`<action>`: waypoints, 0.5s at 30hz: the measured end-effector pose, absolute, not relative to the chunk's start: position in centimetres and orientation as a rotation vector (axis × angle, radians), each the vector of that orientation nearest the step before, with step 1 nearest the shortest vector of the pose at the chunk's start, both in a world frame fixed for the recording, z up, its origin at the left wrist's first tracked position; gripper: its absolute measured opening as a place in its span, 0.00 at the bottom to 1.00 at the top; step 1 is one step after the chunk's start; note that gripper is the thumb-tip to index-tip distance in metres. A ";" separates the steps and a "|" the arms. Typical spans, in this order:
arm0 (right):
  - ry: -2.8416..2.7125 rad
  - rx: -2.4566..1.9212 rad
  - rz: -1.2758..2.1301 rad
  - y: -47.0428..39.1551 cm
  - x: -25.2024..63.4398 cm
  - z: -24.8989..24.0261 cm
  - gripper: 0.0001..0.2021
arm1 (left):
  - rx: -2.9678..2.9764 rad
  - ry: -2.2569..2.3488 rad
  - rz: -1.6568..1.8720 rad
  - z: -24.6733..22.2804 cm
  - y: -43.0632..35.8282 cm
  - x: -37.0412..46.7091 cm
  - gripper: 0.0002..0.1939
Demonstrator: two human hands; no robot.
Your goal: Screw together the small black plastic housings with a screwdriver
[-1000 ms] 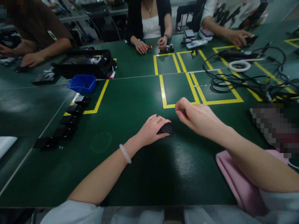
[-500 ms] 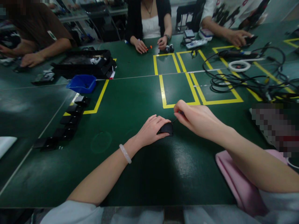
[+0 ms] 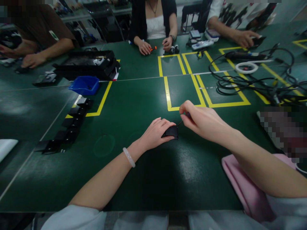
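Note:
Pressed to the green table, a small black block-like part [image 3: 171, 131] sits in the grip of my left hand [image 3: 155, 133], thumb on the near side and fingers over the far side. My right hand [image 3: 200, 119] is closed in a pinch around the dark handle of a small screwdriver [image 3: 179, 123]. Its thin shaft slants down to the right end of the black part. The tip is too small to make out. Fingers cover much of the part and the handle.
Left, a row of black parts [image 3: 72, 122] runs below a blue bin [image 3: 84, 85] and black trays [image 3: 88, 65]. Black cables [image 3: 230, 83] lie at right, a pink cloth [image 3: 247, 182] under my right forearm. Co-workers' hands [image 3: 145, 48] are across the table.
My right hand has shifted very slightly, its curled fingers a little higher and the dark handle showing more. My left hand stays on the black part.

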State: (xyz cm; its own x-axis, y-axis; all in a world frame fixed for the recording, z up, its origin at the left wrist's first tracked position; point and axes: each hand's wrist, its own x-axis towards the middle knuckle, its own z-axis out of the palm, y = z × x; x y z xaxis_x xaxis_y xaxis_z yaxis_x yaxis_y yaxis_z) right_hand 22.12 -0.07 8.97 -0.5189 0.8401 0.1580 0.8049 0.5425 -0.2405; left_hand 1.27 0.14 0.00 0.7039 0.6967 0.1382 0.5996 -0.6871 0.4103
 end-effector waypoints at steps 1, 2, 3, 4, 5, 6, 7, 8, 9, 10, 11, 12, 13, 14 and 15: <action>-2.535 -1.367 0.205 -0.1 22.1 9.0 0.08 | 2.578 1.013 0.410 0.0 0.1 1.3 0.22; -2.549 -1.358 0.209 -0.1 22.2 9.0 0.08 | 2.580 1.012 0.413 -0.1 0.1 1.3 0.22; -2.565 -1.354 0.211 -0.1 22.2 9.0 0.09 | 2.581 1.013 0.416 -0.2 0.1 1.3 0.22; -2.579 -1.356 0.209 -0.1 22.2 9.0 0.10 | 2.583 1.013 0.417 -0.2 0.1 1.2 0.22; -2.587 -1.362 0.204 -0.1 22.2 9.0 0.11 | 2.585 1.013 0.418 -0.2 0.1 1.2 0.22; -2.588 -1.371 0.198 -0.1 22.2 9.0 0.11 | 2.586 1.012 0.415 -0.3 0.1 1.2 0.22; -2.581 -1.381 0.194 -0.1 22.2 9.0 0.10 | 2.587 1.010 0.412 -0.2 0.1 1.2 0.22; -2.570 -1.386 0.192 -0.1 22.2 8.9 0.09 | 2.587 1.008 0.410 -0.2 0.1 1.2 0.22; -2.557 -1.386 0.190 -0.1 22.2 8.9 0.08 | 2.586 1.007 0.408 -0.2 0.1 1.2 0.22; -2.547 -1.383 0.189 -0.1 22.1 8.8 0.08 | 2.585 1.007 0.408 -0.1 0.1 1.2 0.22; -2.542 -1.378 0.192 -0.1 22.1 8.8 0.08 | 2.583 1.008 0.410 -0.1 0.1 1.2 0.22; -2.542 -1.372 0.198 -0.1 22.1 8.7 0.07 | 2.581 1.008 0.411 -0.1 0.1 1.2 0.22; -2.545 -1.368 0.209 -0.1 22.1 8.7 0.07 | 2.579 1.007 0.414 -0.1 0.1 1.2 0.22; -2.555 -1.361 0.224 -0.2 22.1 8.7 0.07 | 2.579 1.006 0.415 -0.1 0.1 1.2 0.22; -2.559 -1.359 0.233 -0.2 22.1 8.8 0.08 | 2.579 1.005 0.418 -0.1 0.1 1.2 0.22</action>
State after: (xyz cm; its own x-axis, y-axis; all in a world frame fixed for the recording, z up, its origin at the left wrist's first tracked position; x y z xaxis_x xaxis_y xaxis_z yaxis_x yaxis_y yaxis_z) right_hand 22.10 -0.16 8.75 -0.5417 0.8303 0.1309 0.7931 0.5564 -0.2478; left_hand 1.19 0.06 -0.12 0.7064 0.6925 0.1463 0.5922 -0.6915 0.4136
